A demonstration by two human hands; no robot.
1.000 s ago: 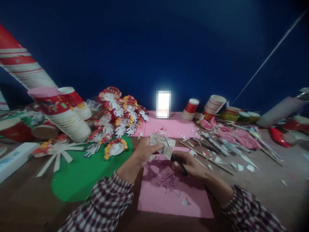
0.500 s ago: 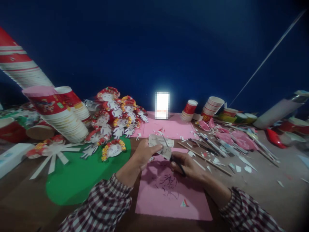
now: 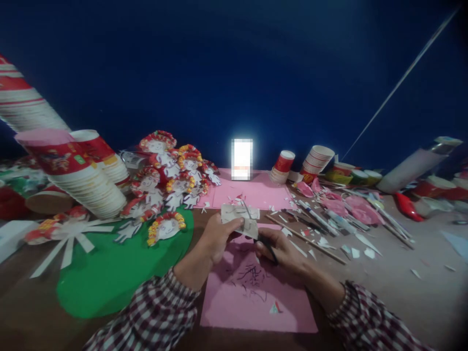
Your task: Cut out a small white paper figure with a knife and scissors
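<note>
Between thumb and fingers, my left hand (image 3: 215,239) grips a small piece of pale paper (image 3: 234,213) with dark lines drawn on it. My right hand (image 3: 283,251) is closed on a pair of scissors (image 3: 268,247) with dark handles. The blades point up and left and lie across the paper's right part; whether they are parted is too blurred to tell. Below both hands a pink sheet (image 3: 292,307) with dark pen marks lies on the table, a small colored scrap (image 3: 275,307) on it.
At left, paper dolls (image 3: 166,229) with red and yellow trim lie by a green sheet (image 3: 109,282) and stacked paper cups (image 3: 87,180). More cups (image 3: 317,163), pens (image 3: 314,214), a wooden stick (image 3: 310,241) and white scraps (image 3: 355,253) are at right. A bright blurred rectangle (image 3: 242,158) stands behind.
The whole view has shifted slightly, so things sit a little further left. Both hands keep their hold on the paper and the scissors, in nearly the same pose.
</note>
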